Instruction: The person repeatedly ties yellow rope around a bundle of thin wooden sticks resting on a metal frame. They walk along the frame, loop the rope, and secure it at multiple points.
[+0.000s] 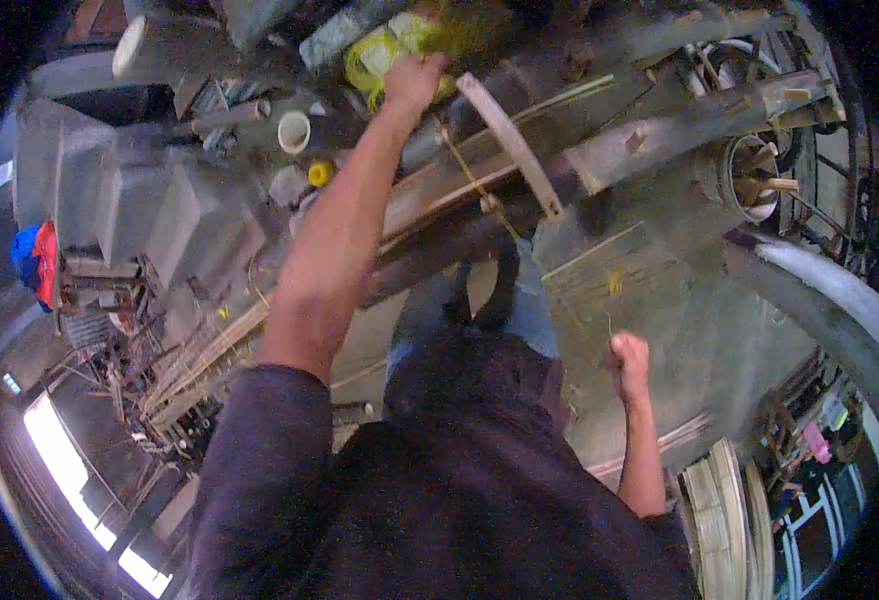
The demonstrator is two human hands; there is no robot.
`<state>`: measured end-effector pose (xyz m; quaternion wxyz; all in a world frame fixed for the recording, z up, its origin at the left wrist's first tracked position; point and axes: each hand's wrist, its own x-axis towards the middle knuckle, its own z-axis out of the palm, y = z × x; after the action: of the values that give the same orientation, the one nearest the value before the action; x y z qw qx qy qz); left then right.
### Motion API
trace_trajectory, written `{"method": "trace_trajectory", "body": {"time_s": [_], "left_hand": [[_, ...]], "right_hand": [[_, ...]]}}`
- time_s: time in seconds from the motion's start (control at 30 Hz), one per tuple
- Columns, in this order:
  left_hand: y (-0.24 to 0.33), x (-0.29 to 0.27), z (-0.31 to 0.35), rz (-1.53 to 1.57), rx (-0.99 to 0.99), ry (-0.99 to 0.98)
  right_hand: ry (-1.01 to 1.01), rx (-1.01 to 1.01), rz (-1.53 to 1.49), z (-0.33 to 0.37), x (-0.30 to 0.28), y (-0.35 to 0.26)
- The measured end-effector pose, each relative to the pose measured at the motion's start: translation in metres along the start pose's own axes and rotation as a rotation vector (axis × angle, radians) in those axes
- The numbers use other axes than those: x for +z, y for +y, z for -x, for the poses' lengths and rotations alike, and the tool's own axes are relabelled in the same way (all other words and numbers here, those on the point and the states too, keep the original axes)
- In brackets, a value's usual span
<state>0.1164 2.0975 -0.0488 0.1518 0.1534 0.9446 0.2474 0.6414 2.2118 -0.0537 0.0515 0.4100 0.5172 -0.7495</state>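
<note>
My left hand [417, 82] reaches to the far side, closed, right at a tangled bundle of yellow-green cord [368, 62]. What its fingers hold, if anything, is hidden. My right hand [632, 362] is in a fist at the right, above the floor. A thin yellow cord [610, 324] comes up from that fist, with a blurred yellow bit [616, 282] beyond it. Near my left hand, a curved pale wooden strip [510, 143] lies across the long timbers. Another yellow cord [472, 180] slants over the timbers toward my legs.
Long wooden beams [640, 145] cross in front of me. At the right stands a bucket [739, 178] with wood pieces. A white cup-like container [294, 131] and a yellow round object [321, 174] lie to the left. Stacked pale boards [717, 510] stand at the lower right.
</note>
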Motion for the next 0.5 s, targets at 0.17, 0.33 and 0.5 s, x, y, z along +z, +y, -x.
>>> {"method": "trace_trajectory", "body": {"time_s": [0.17,0.33,0.5], "left_hand": [[-0.020,-0.071,0.053,-0.027,0.278,-0.023],[0.033,-0.166,0.262,0.569,0.455,-0.477],[0.022,-0.231,0.388,0.661,1.243,-0.271]], "right_hand": [[0.183,-0.039,0.625,-0.075,-0.029,0.044],[0.309,0.061,0.605,-0.054,-0.048,0.121],[-0.108,0.057,1.143,-0.033,0.066,0.120]]}}
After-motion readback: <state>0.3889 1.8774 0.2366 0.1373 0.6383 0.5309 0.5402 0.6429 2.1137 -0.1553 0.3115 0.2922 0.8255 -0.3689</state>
